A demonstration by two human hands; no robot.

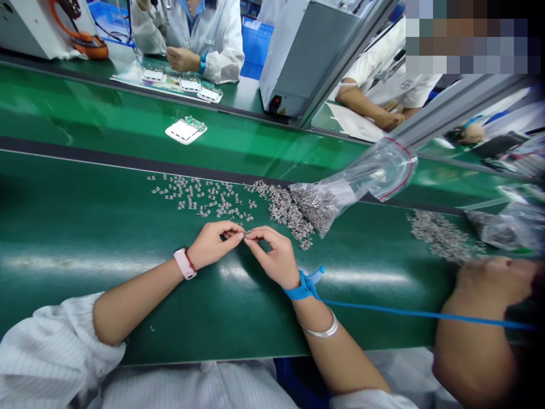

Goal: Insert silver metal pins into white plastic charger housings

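Metal pieces, small, silvery-grey, heaped

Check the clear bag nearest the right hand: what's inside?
Small metal parts, bunched at the left end of the clear bag; those deeper in the pile are covered.

The small parts just beyond the left hand and the right hand look like bare metal, silvery and a little shiny. The bag, beyond the right hand, is of thin clear plastic, glossy and wrinkled. Under both hands, the worktop has a smooth green surface with soft reflections. The bangle, behind the right hand, seems to be polished metal. The sleeve, behind the left hand, is of matt striped cloth. Farther beyond the left hand, the housing appears to be smooth white plastic.
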